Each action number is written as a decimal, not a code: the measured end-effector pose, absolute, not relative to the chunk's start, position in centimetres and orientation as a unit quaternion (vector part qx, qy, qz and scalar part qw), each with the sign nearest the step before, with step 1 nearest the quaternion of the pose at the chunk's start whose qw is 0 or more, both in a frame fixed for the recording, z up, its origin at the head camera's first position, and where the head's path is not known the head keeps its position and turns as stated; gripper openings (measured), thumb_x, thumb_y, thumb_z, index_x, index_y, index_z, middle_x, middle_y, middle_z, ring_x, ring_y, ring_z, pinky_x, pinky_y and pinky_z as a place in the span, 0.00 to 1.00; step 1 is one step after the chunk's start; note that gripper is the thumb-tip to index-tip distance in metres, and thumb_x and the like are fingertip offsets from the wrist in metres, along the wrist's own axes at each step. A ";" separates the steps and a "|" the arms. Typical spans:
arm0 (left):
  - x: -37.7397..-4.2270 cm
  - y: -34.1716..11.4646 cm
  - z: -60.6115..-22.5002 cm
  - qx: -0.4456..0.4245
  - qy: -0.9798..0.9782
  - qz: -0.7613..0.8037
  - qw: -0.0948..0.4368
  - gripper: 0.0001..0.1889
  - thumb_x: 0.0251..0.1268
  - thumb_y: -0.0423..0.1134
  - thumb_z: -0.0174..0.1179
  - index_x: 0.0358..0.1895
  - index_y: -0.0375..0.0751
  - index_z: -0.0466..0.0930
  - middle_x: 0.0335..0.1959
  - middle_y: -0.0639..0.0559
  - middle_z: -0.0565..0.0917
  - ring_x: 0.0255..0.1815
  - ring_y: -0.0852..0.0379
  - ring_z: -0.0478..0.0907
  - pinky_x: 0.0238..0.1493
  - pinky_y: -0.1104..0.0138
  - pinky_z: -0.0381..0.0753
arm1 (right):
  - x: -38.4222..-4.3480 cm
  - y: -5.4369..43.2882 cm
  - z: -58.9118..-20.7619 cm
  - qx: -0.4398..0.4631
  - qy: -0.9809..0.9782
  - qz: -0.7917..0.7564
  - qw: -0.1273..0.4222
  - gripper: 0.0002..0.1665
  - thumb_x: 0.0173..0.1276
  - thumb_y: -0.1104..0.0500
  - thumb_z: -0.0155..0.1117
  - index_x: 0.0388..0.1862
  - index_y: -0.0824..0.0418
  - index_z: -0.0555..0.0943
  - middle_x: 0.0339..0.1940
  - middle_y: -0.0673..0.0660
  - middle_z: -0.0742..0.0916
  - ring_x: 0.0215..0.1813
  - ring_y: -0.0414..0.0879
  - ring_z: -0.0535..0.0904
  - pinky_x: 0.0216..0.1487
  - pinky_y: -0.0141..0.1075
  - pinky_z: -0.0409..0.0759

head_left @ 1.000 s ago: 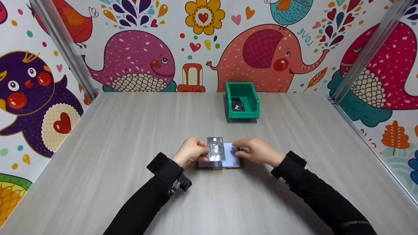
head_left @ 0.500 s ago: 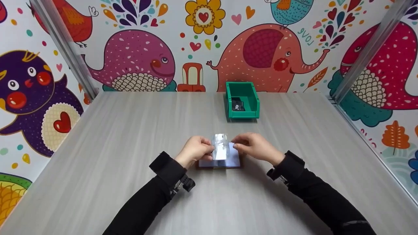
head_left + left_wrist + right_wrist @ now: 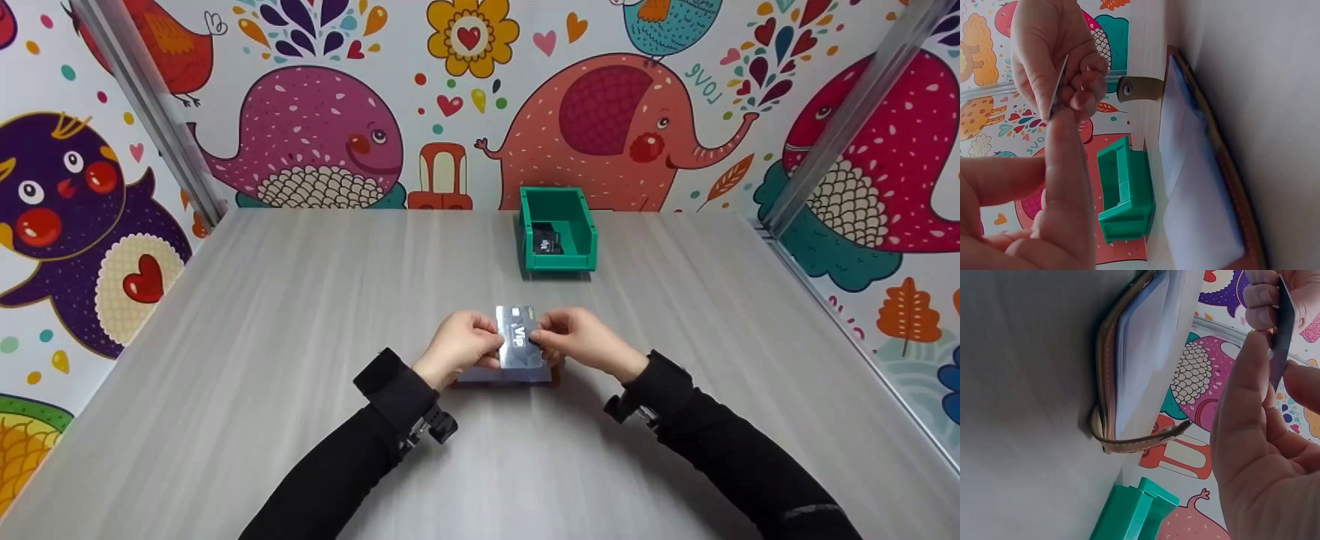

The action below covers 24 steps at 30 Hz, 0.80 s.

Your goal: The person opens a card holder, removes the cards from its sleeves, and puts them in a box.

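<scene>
A silver-grey card printed "Vip" is held upright above an open card holder. My left hand pinches the card's left edge between thumb and fingers. At its right edge, my right hand pinches it too. In the left wrist view the card appears edge-on between the fingertips. Below the hands, the card holder lies on the table with its clear plastic sleeves spread and a brown cover under them. Its strap with a metal snap sticks out; the right wrist view shows this strap curving up.
Farther back on the table stands a green bin, with dark cards inside. Walls printed with cartoon animals enclose the back and sides, with metal posts at the corners.
The card has shifted right and tilted through a bright glare. My right hand has come off the card holder's sleeve and now pinches the card's right edge; my left hand kept its hold.
</scene>
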State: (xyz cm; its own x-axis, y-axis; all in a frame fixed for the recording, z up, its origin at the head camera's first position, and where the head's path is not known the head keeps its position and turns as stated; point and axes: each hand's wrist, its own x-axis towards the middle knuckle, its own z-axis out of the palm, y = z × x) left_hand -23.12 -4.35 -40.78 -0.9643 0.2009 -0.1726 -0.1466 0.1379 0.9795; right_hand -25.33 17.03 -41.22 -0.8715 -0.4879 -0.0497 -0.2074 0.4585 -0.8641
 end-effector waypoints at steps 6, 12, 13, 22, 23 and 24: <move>-23.1 -4.2 -41.0 0.010 0.745 0.654 0.130 0.05 0.61 0.21 0.57 0.39 0.23 0.74 0.27 0.45 0.78 0.19 0.60 0.76 0.24 0.70 0.82 | -25.2 17.0 -41.0 -0.200 0.833 -0.490 0.163 0.11 0.72 0.59 0.63 0.34 0.67 0.78 0.22 0.53 0.82 0.25 0.42 0.79 0.31 0.41 0.82; -23.0 -4.1 -41.1 0.005 0.746 0.652 0.133 0.04 0.61 0.21 0.57 0.38 0.24 0.74 0.28 0.44 0.79 0.19 0.60 0.76 0.24 0.70 0.82 | -25.4 17.0 -41.1 -0.176 0.829 -0.499 0.179 0.10 0.73 0.60 0.62 0.36 0.67 0.78 0.23 0.53 0.82 0.24 0.42 0.80 0.35 0.51 0.84; -23.0 -4.1 -41.0 0.006 0.746 0.652 0.133 0.04 0.60 0.21 0.57 0.38 0.24 0.74 0.27 0.44 0.80 0.19 0.60 0.76 0.24 0.70 0.82 | -25.5 16.9 -41.1 -0.172 0.829 -0.501 0.181 0.10 0.73 0.60 0.62 0.36 0.67 0.78 0.23 0.53 0.81 0.24 0.42 0.80 0.36 0.50 0.84; -23.1 -3.8 -41.4 0.011 0.742 0.659 0.127 0.03 0.60 0.20 0.56 0.34 0.28 0.73 0.25 0.46 0.79 0.18 0.60 0.76 0.23 0.70 0.82 | -25.4 16.8 -41.2 -0.156 0.819 -0.520 0.185 0.10 0.73 0.61 0.61 0.40 0.70 0.78 0.28 0.54 0.82 0.26 0.42 0.80 0.34 0.43 0.85; -23.1 -3.8 -41.5 0.010 0.740 0.660 0.126 0.03 0.60 0.20 0.56 0.34 0.29 0.73 0.25 0.46 0.79 0.18 0.60 0.76 0.23 0.71 0.82 | -25.4 16.8 -41.2 -0.156 0.818 -0.522 0.185 0.10 0.73 0.61 0.60 0.40 0.70 0.78 0.28 0.54 0.82 0.26 0.42 0.80 0.34 0.43 0.85; -23.1 -3.7 -41.5 0.011 0.741 0.660 0.124 0.04 0.60 0.21 0.56 0.34 0.29 0.73 0.25 0.46 0.79 0.18 0.60 0.76 0.23 0.71 0.81 | -25.4 16.9 -41.3 -0.156 0.818 -0.523 0.183 0.10 0.73 0.62 0.60 0.40 0.71 0.78 0.29 0.54 0.82 0.26 0.42 0.80 0.34 0.43 0.85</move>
State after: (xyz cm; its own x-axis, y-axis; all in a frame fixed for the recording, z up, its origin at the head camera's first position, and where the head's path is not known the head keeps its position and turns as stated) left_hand -23.13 -3.74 -41.53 -0.9689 0.1803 -0.1692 -0.1474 0.1282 0.9807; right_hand -25.40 16.86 -41.25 -0.8844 -0.4462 -0.1365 -0.0629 0.4038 -0.9127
